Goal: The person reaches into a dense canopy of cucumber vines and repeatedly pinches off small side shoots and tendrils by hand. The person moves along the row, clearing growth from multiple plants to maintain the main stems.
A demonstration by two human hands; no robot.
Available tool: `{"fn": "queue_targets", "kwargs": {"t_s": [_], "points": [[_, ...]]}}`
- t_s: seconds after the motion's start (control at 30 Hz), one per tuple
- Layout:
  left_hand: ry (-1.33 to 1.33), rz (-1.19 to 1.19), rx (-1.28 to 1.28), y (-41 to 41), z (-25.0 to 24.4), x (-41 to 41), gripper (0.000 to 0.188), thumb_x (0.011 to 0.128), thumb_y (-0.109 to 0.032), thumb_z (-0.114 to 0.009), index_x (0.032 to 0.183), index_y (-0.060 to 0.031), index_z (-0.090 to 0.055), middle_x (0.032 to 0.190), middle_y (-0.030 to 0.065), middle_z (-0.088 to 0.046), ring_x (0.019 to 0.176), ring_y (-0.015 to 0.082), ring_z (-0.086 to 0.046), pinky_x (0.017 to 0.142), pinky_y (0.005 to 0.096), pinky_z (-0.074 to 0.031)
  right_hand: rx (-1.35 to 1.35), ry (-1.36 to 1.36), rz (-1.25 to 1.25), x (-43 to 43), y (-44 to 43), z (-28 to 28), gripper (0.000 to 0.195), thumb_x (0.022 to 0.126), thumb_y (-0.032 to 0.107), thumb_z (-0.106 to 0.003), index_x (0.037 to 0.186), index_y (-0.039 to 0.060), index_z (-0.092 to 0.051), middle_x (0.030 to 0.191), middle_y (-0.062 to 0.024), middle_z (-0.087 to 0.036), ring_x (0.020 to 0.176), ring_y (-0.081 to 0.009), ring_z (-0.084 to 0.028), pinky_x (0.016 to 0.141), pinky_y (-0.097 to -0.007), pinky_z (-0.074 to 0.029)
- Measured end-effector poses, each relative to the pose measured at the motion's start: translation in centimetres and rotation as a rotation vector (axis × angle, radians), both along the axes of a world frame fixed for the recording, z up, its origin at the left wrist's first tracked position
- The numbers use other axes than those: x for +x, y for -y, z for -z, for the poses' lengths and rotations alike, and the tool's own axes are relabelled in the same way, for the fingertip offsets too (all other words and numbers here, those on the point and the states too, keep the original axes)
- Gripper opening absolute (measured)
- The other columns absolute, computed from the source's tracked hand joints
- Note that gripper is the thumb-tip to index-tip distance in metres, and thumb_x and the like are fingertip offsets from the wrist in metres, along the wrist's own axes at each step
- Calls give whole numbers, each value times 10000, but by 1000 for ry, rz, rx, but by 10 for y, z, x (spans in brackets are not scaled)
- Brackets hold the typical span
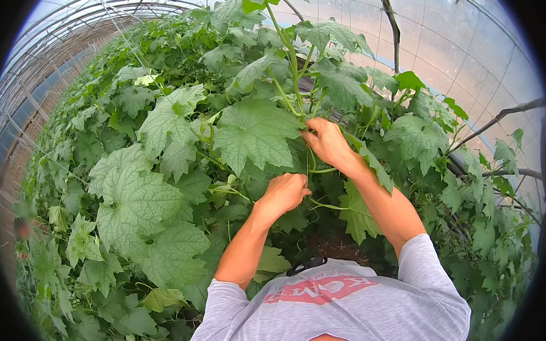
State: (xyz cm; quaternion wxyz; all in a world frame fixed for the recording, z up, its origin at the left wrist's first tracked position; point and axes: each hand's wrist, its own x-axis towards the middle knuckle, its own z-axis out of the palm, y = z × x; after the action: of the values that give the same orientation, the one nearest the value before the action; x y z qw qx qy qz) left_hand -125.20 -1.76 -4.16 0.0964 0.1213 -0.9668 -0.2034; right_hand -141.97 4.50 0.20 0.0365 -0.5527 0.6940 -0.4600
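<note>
In front of me a climbing vine with a thick green stem (291, 55) stands upright beside a thin string. My right hand (325, 140) is at that stem, its thumb and fingertips pinched against it just below a leaf joint. Lower and to the left, my left hand (286, 192) has its fingers closed on the thin string (307, 166), which runs up towards the right hand. A broad lobed leaf (256, 133) hangs just left of the right hand. Another leaf (360, 212) is below the right forearm. The fingertips are partly hidden.
Dense vines with large leaves (137, 204) fill the left side. More foliage (418, 139) grows at the right, before the plastic film wall (450, 39) with its netting and a dark pole (390, 23). Greenhouse hoops (56, 24) arch at the upper left. Dark soil (340, 247) shows near my shirt.
</note>
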Motion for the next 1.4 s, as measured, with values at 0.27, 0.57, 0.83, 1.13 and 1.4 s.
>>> {"fn": "queue_targets", "kwargs": {"t_s": [0.27, 0.57, 0.83, 1.13, 1.4], "points": [[-858, -251, 436, 23, -138, -38, 362, 900, -162, -657, 1172, 64, -579, 994, 100, -677, 668, 105, -617, 536, 241, -452, -30, 36, -66, 5, -5, -4, 150, 831, 104, -659, 888, -34, -656, 819, -233, -610, 785, -419, -593, 701, -455, -469], [-671, -218, 571, 51, -169, -80, 255, 846, -108, -664, 1023, 75, -646, 791, 88, -676, 556, 106, -553, 515, 260, -436, -45, -324, -87, -15, -10, 3, 161, 859, 124, -639, 794, -23, -623, 786, -222, -606, 726, -421, -607, 641, -490, -483], [-638, -159, 720, 43, -141, -80, 252, 845, -140, -702, 1012, 35, -632, 731, 18, -615, 599, 69, -520, 505, 218, -371, -163, -397, 1, 8, -54, -32, 145, 881, 175, -628, 874, 30, -629, 803, -135, -596, 689, -355, -618, 585, -435, -509], [-607, -140, 980, 20, -104, -73, 194, 812, -135, -740, 966, -20, -709, 748, -1, -638, 581, 28, -451, 471, 193, -285, -151, -384, 245, 3, -37, -41, 164, 872, 149, -633, 973, 21, -614, 823, -202, -646, 728, -392, -626, 619, -455, -507], [-524, -127, 1190, 19, -88, -71, 223, 822, -125, -732, 997, 1, -673, 820, 25, -633, 685, 78, -532, 604, 243, -413, -89, -406, 201, -3, -45, -42, 141, 878, 148, -622, 926, 16, -630, 745, -210, -641, 680, -406, -624, 591, -452, -504]]}}
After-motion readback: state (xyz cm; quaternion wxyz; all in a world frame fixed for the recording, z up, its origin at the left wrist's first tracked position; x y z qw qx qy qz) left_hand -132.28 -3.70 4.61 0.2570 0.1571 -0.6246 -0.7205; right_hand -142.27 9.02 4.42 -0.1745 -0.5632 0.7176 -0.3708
